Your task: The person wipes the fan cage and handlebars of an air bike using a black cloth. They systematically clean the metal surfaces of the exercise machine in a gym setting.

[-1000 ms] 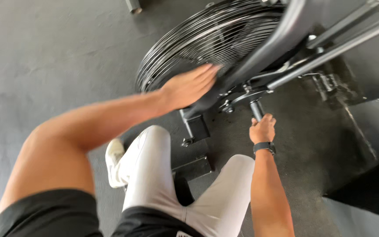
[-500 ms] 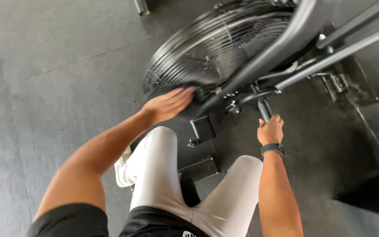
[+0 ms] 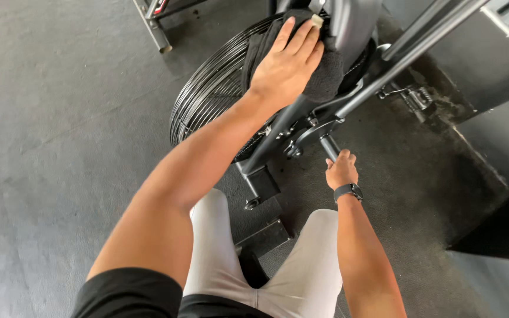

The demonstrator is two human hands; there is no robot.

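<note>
On fan cage [image 3: 207,100], flat left hand [image 3: 287,65] pressing dark cloth [image 3: 325,76].

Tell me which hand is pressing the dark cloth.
The left hand, lying flat on the dark cloth over the fan cage. The right hand, with the watch, grips a short black peg lower down.
</note>
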